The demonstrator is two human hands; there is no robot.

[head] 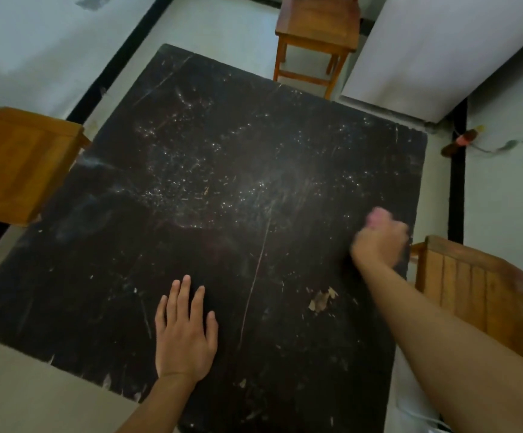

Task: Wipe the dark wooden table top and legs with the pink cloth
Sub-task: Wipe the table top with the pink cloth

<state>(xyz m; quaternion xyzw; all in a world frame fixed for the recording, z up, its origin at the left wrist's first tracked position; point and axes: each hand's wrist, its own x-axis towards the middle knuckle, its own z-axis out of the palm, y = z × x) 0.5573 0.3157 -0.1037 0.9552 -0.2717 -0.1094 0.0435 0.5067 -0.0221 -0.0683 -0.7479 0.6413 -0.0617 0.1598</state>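
The dark wooden table top (pixel 210 189) fills the middle of the view, scratched and speckled with pale marks, with chipped patches near its front. My right hand (pixel 378 242) is a blurred fist pressed on the table near its right edge, closed around the pink cloth (pixel 377 216), of which only a small bunch shows above the knuckles. My left hand (pixel 185 332) lies flat on the table near the front edge, fingers spread, holding nothing. The table legs are hidden under the top.
Three light wooden chairs stand around the table: one at the left (pixel 19 164), one at the back (pixel 316 35), one at the right (pixel 475 295). A bottle (pixel 463 140) lies on the floor at the right. A white panel (pixel 435 51) leans at the back right.
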